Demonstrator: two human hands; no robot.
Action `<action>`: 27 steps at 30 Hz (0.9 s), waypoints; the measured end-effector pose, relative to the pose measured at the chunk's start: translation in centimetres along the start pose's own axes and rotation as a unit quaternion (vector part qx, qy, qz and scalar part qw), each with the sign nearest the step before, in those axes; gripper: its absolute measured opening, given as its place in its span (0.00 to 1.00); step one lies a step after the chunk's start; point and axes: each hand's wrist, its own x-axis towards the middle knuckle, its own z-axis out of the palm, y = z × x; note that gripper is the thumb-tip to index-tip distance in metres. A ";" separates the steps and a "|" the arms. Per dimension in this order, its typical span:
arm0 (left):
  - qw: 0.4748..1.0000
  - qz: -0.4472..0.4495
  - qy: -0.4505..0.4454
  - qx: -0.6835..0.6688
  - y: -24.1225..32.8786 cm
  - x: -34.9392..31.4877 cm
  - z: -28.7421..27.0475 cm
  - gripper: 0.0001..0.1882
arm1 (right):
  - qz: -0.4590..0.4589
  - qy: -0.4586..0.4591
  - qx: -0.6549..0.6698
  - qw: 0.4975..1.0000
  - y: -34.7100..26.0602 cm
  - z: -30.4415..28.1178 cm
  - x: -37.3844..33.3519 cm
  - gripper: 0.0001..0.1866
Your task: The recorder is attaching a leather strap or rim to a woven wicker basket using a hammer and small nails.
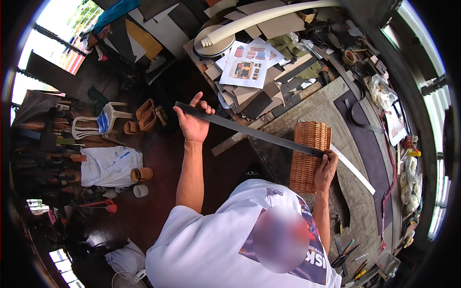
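Observation:
A long black strap (249, 130), which looks like leather with stitched edges, is stretched between my two hands. My left hand (193, 124) is palm up at its far-left end, thumb and fingers bent round it. At the other end, my right hand (326, 172) pinches the strap against a brown woven wicker basket (307, 170). The basket stands at the table's edge, and the strap crosses its front. Part of my right hand's grip is hidden by its own fingers.
Right of the basket, a white strip (354, 170) and a dark sheet (367, 144) lie on the worn worktable (360, 211). Printed papers (247, 65) and scraps are heaped at the back. Scissors (341, 259) lie near the front right. A plastic chair (113, 117) stands on the left.

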 end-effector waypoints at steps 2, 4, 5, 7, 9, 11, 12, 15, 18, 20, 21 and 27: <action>1.000 -0.005 0.002 0.005 -0.1 0.0 0.1 0.50 | 0.005 -0.004 -0.002 1.000 -0.1 -0.1 0.0 0.08; 1.000 -0.005 -0.001 0.007 -0.2 -0.1 0.3 0.49 | -0.001 -0.002 -0.001 1.000 -0.2 -0.2 0.0 0.08; 1.000 -0.004 -0.004 0.009 -0.3 -0.3 0.4 0.48 | 0.000 -0.003 0.000 1.000 -0.1 -0.2 0.1 0.08; 1.000 -0.002 -0.007 0.016 -0.6 -0.4 0.5 0.46 | -0.013 0.005 -0.001 1.000 0.3 -0.2 0.0 0.07; 1.000 -0.002 -0.010 0.021 -0.9 -0.4 0.7 0.44 | -0.017 0.006 -0.004 1.000 1.3 -0.2 -0.1 0.07; 0.990 0.002 0.093 0.105 -1.1 -0.1 1.0 0.36 | -0.019 0.010 -0.010 1.000 1.2 -0.5 -0.1 0.08; 0.984 0.010 0.131 0.119 -1.4 0.2 0.4 0.32 | -0.006 0.012 -0.005 1.000 1.1 -0.8 -0.2 0.07; 0.964 0.003 0.230 0.136 -1.0 1.5 -3.0 0.22 | -0.003 0.028 -0.006 1.000 0.3 -0.9 -0.2 0.06; 0.937 0.019 0.278 0.208 0.8 1.3 -4.9 0.17 | -0.035 0.020 -0.007 0.999 -0.2 0.2 0.3 0.06; 0.908 0.045 0.280 0.308 1.2 1.4 -6.2 0.13 | -0.004 0.006 -0.004 1.000 -0.8 0.3 0.4 0.07; 0.842 0.071 0.307 0.439 1.1 1.7 -7.4 0.19 | 0.003 -0.008 0.005 1.000 -1.1 0.3 0.5 0.07; 0.664 0.115 -0.067 0.736 -8.1 2.6 4.7 0.25 | 0.005 -0.002 -0.001 1.000 -1.1 -0.5 0.3 0.08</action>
